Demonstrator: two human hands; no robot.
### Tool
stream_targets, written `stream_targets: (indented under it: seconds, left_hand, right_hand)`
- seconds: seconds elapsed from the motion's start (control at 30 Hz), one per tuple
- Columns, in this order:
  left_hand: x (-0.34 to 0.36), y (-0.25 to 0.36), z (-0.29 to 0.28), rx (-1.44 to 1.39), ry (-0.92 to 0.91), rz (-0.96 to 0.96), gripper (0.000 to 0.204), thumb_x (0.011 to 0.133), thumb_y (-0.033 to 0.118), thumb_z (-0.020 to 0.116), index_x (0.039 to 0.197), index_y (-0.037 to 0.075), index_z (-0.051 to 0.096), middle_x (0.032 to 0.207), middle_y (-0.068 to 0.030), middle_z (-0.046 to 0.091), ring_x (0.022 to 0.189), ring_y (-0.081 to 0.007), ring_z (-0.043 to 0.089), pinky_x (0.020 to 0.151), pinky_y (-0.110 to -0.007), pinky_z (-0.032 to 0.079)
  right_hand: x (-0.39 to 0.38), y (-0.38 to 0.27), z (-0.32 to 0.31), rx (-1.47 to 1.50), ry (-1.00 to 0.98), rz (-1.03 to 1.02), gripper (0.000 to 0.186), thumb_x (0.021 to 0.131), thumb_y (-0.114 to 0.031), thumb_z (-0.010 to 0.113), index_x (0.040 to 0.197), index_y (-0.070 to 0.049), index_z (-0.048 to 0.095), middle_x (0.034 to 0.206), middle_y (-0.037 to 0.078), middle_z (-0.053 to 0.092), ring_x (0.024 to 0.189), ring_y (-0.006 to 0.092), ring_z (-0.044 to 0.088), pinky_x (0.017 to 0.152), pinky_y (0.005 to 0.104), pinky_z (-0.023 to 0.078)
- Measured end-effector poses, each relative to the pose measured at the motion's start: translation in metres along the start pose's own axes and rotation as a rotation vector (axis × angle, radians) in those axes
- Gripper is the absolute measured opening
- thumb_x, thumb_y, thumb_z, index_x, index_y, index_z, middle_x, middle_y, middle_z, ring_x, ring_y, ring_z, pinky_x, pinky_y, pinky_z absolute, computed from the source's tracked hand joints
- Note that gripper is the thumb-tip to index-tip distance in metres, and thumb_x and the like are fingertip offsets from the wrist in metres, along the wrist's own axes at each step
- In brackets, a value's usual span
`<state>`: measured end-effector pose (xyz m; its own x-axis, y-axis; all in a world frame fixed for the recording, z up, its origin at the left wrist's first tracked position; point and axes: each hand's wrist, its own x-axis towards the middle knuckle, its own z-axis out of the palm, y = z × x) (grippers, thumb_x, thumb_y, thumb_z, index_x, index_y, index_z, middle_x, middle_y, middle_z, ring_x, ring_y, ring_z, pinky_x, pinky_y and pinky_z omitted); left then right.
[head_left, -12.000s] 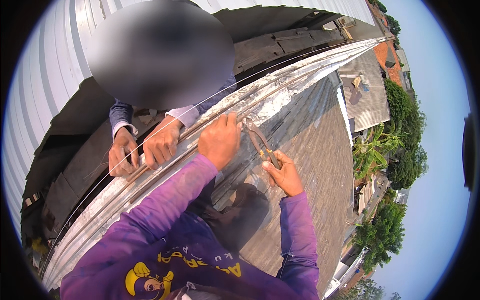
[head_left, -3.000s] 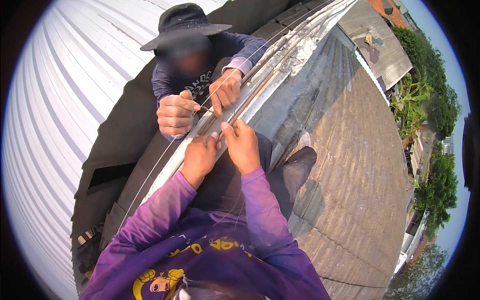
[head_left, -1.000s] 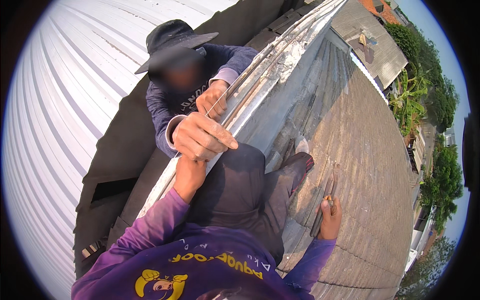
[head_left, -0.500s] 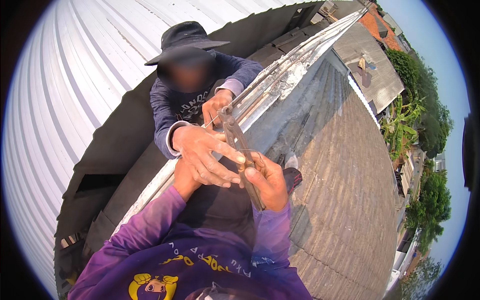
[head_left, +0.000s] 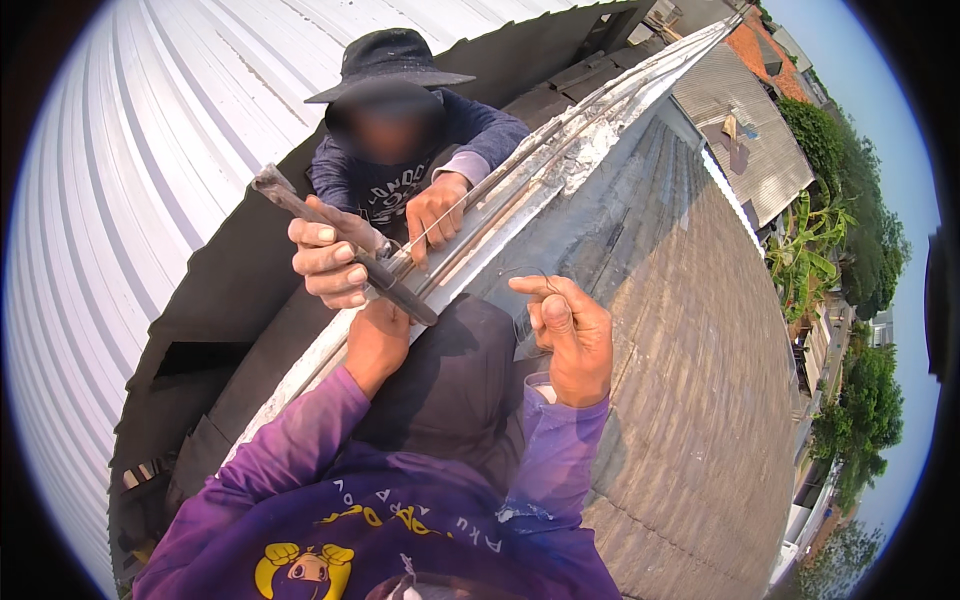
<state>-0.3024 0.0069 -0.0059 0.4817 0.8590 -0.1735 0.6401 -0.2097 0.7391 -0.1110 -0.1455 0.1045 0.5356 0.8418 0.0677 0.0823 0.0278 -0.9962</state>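
My right hand (head_left: 572, 342) is raised over the brown roof slope, its thumb and forefinger closed on a thin dark wire (head_left: 540, 272). My left hand (head_left: 378, 342) rests by the lower end of the long thin steel rods (head_left: 478, 240) on the ridge. Its fingers are hidden behind a tool and a co-worker's hand (head_left: 330, 262). That hand grips rusty pincers (head_left: 403, 293), tilted with the head up to the left. The co-worker's other hand (head_left: 436, 212) presses on the rods, and a thin pale strand passes by its fingers.
A co-worker in a black hat (head_left: 390, 62) faces me across the whitish ridge (head_left: 600, 140). White corrugated roofing (head_left: 150, 130) lies to the left, above a dark gap (head_left: 205, 362). The brown corrugated slope (head_left: 680, 380) falls away to the right, toward trees and other roofs.
The pincers have left my right hand and are now in the co-worker's hand, farther left. My right hand has moved right and kept the wire. My left hand stays by the rods.
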Motion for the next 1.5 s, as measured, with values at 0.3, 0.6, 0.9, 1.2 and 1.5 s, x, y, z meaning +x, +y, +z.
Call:
stream_targets:
  seconds: [0.3, 0.6, 0.9, 1.2, 1.5]
  left_hand:
    - [-0.004, 0.012, -0.013, -0.033, -0.096, -0.075, 0.048, 0.11, 0.039, 0.05, 0.085, 0.005, 0.073, 0.072, -0.0197, 0.068, 0.077, -0.0419, 0.069, 0.076, -0.051, 0.051]
    - [0.002, 0.019, -0.014, -0.031, -0.174, -0.15, 0.045, 0.109, 0.039, 0.052, 0.095, 0.005, 0.078, 0.084, -0.0186, 0.075, 0.086, -0.0415, 0.073, 0.082, -0.051, 0.053]
    - [0.002, 0.022, -0.016, -0.061, -0.207, -0.208, 0.042, 0.109, 0.038, 0.052, 0.1, 0.007, 0.079, 0.086, -0.0177, 0.076, 0.089, -0.0404, 0.073, 0.085, -0.05, 0.054]
    - [-0.002, 0.017, -0.007, -0.123, -0.119, -0.191, 0.033, 0.106, 0.033, 0.055, 0.123, 0.014, 0.076, 0.105, -0.0196, 0.077, 0.103, -0.0398, 0.073, 0.092, -0.049, 0.054]
    - [-0.011, 0.022, -0.008, -0.243, -0.063, -0.15, 0.032, 0.106, 0.027, 0.057, 0.132, 0.016, 0.073, 0.105, -0.0188, 0.077, 0.104, -0.0381, 0.074, 0.093, -0.047, 0.054]
  right_hand:
    - [-0.012, -0.022, -0.042, -0.208, 0.112, 0.088, 0.047, 0.113, -0.038, 0.055, 0.123, 0.003, 0.076, 0.069, -0.002, 0.056, 0.061, 0.0047, 0.04, 0.055, 0.0245, 0.032]
    - [-0.007, 0.07, 0.041, -0.752, 0.007, 0.197, 0.017, 0.104, -0.014, 0.058, 0.112, -0.005, 0.07, 0.059, 0.009, 0.062, 0.056, 0.0197, 0.065, 0.061, 0.0392, 0.049]
    - [0.023, 0.069, 0.049, -0.079, -0.091, 0.629, 0.02, 0.109, -0.014, 0.054, 0.119, -0.002, 0.067, 0.062, 0.007, 0.061, 0.041, 0.0095, 0.047, 0.04, 0.0289, 0.037]
    - [0.037, 0.074, 0.051, 0.141, -0.207, 0.801, 0.021, 0.111, -0.014, 0.05, 0.121, -0.003, 0.064, 0.065, 0.007, 0.06, 0.039, 0.0077, 0.04, 0.037, 0.0271, 0.033]
    - [0.043, 0.069, 0.055, 0.086, -0.259, 0.833, 0.019, 0.112, -0.016, 0.048, 0.119, -0.003, 0.061, 0.065, 0.007, 0.058, 0.039, 0.0085, 0.037, 0.037, 0.0275, 0.028]
